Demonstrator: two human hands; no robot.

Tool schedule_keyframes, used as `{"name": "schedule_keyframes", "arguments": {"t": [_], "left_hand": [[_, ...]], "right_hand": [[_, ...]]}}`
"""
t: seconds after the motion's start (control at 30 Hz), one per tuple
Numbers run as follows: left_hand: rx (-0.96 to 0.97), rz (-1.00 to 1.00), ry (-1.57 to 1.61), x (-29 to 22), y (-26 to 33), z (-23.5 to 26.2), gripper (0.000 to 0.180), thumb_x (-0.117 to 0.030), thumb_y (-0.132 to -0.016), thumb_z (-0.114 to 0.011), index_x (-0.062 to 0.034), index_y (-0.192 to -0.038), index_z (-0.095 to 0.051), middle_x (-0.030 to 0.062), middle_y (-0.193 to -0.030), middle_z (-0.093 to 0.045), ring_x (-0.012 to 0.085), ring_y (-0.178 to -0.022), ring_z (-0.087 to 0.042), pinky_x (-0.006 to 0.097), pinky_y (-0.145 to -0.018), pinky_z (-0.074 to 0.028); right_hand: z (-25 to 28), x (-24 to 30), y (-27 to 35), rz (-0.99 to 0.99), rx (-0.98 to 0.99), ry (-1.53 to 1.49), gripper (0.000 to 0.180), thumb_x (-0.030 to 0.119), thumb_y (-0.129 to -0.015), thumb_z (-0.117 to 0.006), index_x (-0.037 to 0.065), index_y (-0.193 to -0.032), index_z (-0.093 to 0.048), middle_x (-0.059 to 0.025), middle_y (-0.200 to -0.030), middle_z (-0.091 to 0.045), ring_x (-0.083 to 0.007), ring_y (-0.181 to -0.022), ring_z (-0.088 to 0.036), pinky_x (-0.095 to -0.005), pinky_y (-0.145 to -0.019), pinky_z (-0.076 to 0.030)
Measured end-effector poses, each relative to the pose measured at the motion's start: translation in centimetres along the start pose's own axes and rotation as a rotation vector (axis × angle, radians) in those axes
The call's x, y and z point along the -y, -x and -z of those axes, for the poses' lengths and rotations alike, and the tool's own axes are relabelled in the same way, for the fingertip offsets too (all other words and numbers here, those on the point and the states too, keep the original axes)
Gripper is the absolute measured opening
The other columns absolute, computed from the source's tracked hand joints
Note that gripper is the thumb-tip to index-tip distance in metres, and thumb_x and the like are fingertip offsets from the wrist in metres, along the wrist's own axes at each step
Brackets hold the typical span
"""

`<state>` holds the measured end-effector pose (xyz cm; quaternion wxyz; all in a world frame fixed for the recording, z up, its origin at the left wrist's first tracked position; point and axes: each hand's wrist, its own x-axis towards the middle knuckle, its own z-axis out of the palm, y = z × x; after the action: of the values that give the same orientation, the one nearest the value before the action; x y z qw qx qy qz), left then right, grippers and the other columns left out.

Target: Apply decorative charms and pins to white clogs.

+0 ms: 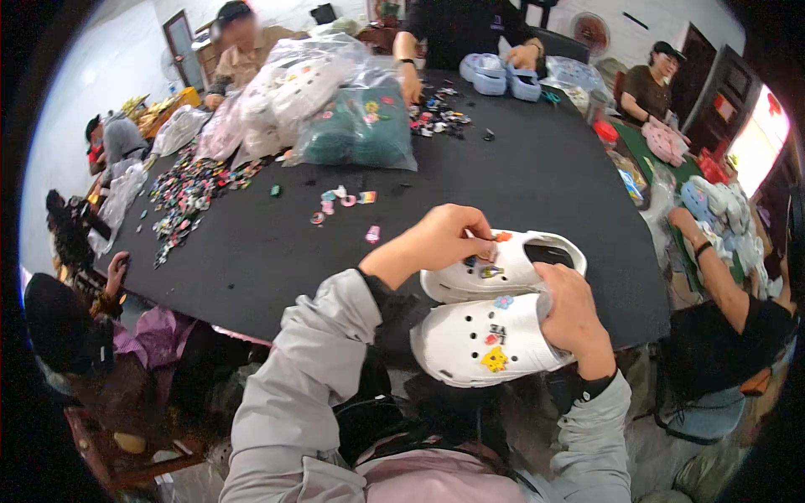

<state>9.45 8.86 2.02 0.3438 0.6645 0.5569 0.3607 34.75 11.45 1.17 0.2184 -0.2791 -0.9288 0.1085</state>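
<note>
White clogs (444, 339) are sitting side by side beneath the fingers, at the edge of the black table (537, 168). The left hand (474, 243) is curling its fingers over the top of the far clog (516, 267), just beside an orange charm (503, 237); whether they are pinching anything, I cannot tell. The right hand (576, 310) is reaching into the near clog (457, 323), its fingertips hidden, their grip unclear. Loose charms (342, 199) are lying beyond the left fingers.

Wht clogs (521, 334) — w/ charms (495, 360), facing L.
</note>
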Motion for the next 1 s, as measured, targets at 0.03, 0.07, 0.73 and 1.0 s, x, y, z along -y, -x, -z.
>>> {"name": "schedule_keyframes", "arguments": {"t": [0.03,0.07,0.73,1.0], "left_hand": [[-0.041,-0.098,-0.148,0.1,0.1,-0.1,0.014,-0.009,-0.081,-0.069,0.0009,-0.091,-0.066,0.0074,-0.081,-0.068,0.0122,-0.071,-0.061,0.027,-0.065,-0.049],[-0.063,-0.102,-0.081,0.3,0.0,-0.5,0.016,-0.012,-0.079,-0.07,0.0006,-0.088,-0.066,0.0094,-0.079,-0.068,0.0147,-0.07,-0.061,0.029,-0.065,-0.048],[-0.2,0.511,-0.582,12.3,4.4,9.9,0.021,-0.025,-0.074,-0.065,-0.0158,-0.091,-0.073,0.0107,-0.088,-0.07,0.0297,-0.087,-0.067,0.038,-0.078,-0.052],[-0.353,0.527,-0.744,13.0,4.6,12.2,0.034,-0.031,-0.078,-0.069,-0.0142,-0.108,-0.066,0.0127,-0.108,-0.064,0.0323,-0.099,-0.062,0.042,-0.083,-0.049]], "right_hand": [[0.0,0.0,0.2,-0.003,-0.019,0.015,0.05,0.011,-0.066,-0.07,-0.003,-0.112,-0.056,-0.0188,-0.095,-0.061,-0.0364,-0.093,-0.058,-0.0431,-0.084,-0.044],[0.0,-0.1,0.5,-0.012,-0.034,0.01,0.05,0.012,-0.067,-0.07,-0.002,-0.112,-0.056,-0.0185,-0.095,-0.061,-0.0362,-0.093,-0.058,-0.043,-0.084,-0.044],[-0.3,-0.5,0.2,0.007,-0.051,0.003,0.053,0.014,-0.062,-0.075,-0.001,-0.109,-0.056,-0.0186,-0.093,-0.06,-0.0379,-0.09,-0.058,-0.0441,-0.081,-0.044],[-0.1,-0.5,-0.3,0.033,-0.043,-0.014,0.054,0.006,-0.06,-0.07,-0.001,-0.112,-0.055,-0.0192,-0.093,-0.059,-0.0379,-0.088,-0.057,-0.043,-0.079,-0.043]]}}
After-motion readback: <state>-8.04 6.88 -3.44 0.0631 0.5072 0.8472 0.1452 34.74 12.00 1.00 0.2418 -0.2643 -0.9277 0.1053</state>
